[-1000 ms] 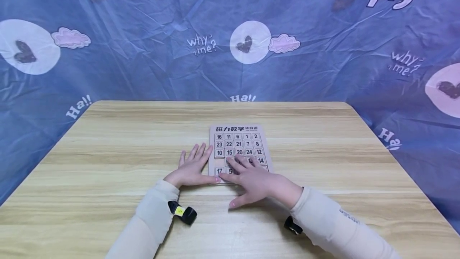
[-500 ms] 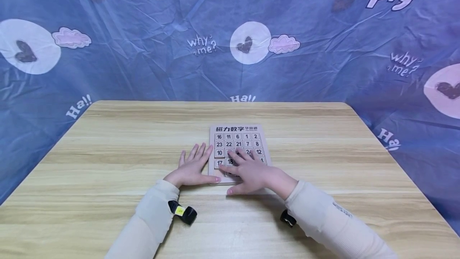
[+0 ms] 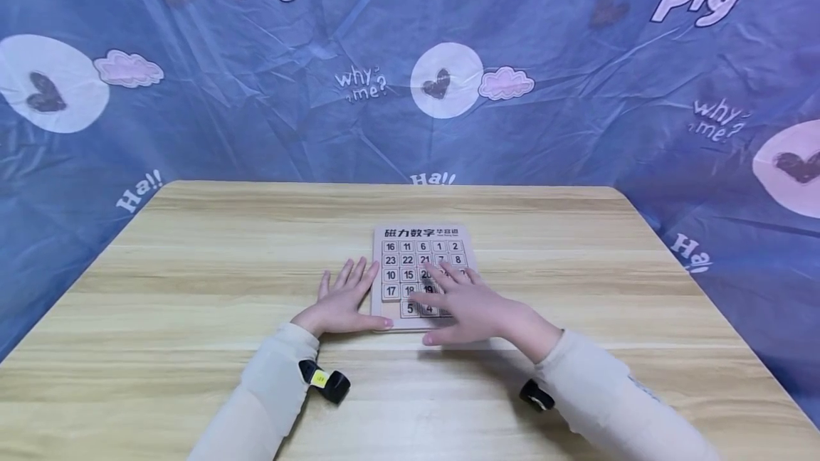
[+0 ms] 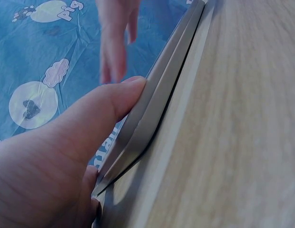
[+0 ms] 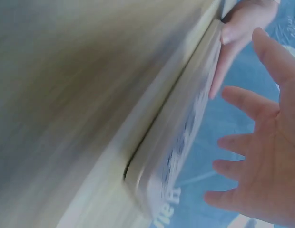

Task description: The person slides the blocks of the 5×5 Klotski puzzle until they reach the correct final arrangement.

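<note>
Head view: on the wooden bench [image 3: 192,290], near its middle, a flat number board [image 3: 416,232] with dark printed characters along the far edge and rows of square numbered tiles [image 3: 391,292]. Readable in the first row: 16, 11, 6, 1, 2. In the second: 23, 22, 21, then a partly covered 7, and 8. Below, from the left, 10, 15 and 20, then 17, 18 and 19. In the nearest row, 5 and 4, with bare board to the left of 5, in the corner. Just beside the board's left edge, the left hand [image 3: 338,306], open, with fingers straight and spread and thumb tip on the near left corner. Over the lower right tiles, the right hand [image 3: 470,310], also open, fingers fanned out, gripping nothing, hiding several numbers. On both arms, pale sleeves [image 3: 265,390], each with a small black device [image 3: 334,386] near the wrist. Behind the bench, a blue printed cloth [image 3: 307,34].

Left wrist view: thumb tip against the board's thick pale edge, other fingers mostly out of sight. Beyond, the right hand, blurred, with fingers pointing down the frame.

Right wrist view: palm and spread fingers of the right hand, apart from the blurred board. At the board's far end, the left hand, touching its edge.
</note>
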A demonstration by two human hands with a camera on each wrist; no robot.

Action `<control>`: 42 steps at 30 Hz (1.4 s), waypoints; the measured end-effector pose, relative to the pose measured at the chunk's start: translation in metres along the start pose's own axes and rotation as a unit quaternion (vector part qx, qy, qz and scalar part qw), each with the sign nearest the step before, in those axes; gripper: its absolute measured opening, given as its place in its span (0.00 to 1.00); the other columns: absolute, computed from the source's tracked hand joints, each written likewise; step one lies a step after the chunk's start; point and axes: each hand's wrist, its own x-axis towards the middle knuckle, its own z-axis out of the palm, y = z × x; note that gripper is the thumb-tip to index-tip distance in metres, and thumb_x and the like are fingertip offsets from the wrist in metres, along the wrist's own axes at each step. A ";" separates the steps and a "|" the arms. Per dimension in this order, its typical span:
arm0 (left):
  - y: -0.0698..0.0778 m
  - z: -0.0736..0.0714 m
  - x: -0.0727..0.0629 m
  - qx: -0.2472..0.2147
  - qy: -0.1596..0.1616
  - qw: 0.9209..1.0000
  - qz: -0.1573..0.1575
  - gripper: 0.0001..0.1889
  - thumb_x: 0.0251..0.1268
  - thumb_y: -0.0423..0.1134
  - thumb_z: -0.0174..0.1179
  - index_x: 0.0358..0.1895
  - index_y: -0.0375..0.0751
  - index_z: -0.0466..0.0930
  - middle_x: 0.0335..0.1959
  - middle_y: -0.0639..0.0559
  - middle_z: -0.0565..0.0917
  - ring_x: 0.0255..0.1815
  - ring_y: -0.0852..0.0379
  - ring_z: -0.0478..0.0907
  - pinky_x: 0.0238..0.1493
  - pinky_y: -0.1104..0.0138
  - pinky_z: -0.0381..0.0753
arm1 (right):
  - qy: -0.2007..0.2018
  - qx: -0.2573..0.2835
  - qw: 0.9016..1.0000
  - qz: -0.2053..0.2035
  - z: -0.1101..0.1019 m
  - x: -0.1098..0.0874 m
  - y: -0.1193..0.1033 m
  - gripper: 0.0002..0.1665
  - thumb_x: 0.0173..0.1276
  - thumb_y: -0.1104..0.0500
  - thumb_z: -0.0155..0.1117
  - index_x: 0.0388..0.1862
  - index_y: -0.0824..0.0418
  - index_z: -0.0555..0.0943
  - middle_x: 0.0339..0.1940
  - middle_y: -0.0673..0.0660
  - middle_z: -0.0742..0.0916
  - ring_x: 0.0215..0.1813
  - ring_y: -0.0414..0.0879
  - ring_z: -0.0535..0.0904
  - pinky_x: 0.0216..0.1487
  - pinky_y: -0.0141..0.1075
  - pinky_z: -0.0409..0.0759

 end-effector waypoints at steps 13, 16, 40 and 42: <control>0.001 0.000 -0.001 -0.008 -0.005 1.000 -0.004 0.54 0.40 0.69 0.53 0.68 0.45 0.38 0.67 0.42 0.37 0.65 0.46 0.28 0.55 0.46 0.23 | 0.024 0.011 0.999 0.048 0.008 -0.058 0.030 0.39 0.51 0.35 0.56 0.57 0.57 0.70 0.64 0.68 0.56 0.63 0.66 0.45 0.53 0.64 0.46; 0.000 0.000 -0.001 -0.011 -0.005 1.000 -0.002 0.54 0.40 0.69 0.53 0.68 0.45 0.38 0.67 0.42 0.37 0.65 0.45 0.28 0.55 0.46 0.23 | 0.026 0.023 0.998 0.044 0.011 -0.059 0.031 0.39 0.51 0.35 0.56 0.57 0.57 0.71 0.64 0.68 0.57 0.63 0.66 0.46 0.52 0.65 0.48; -0.002 0.000 0.001 -0.011 -0.004 1.000 -0.002 0.55 0.40 0.69 0.54 0.68 0.44 0.36 0.67 0.42 0.37 0.65 0.45 0.28 0.56 0.47 0.23 | 0.012 0.051 0.998 0.022 0.009 -0.040 0.023 0.46 0.50 0.32 0.54 0.60 0.61 0.66 0.65 0.68 0.54 0.64 0.65 0.43 0.53 0.64 0.46; -0.001 0.000 0.001 -0.010 -0.007 1.000 -0.004 0.55 0.40 0.69 0.53 0.68 0.46 0.36 0.67 0.43 0.36 0.65 0.46 0.28 0.56 0.47 0.22 | 0.013 0.054 0.998 0.035 0.009 -0.040 0.027 0.48 0.50 0.32 0.54 0.62 0.61 0.63 0.65 0.68 0.53 0.64 0.65 0.43 0.53 0.64 0.46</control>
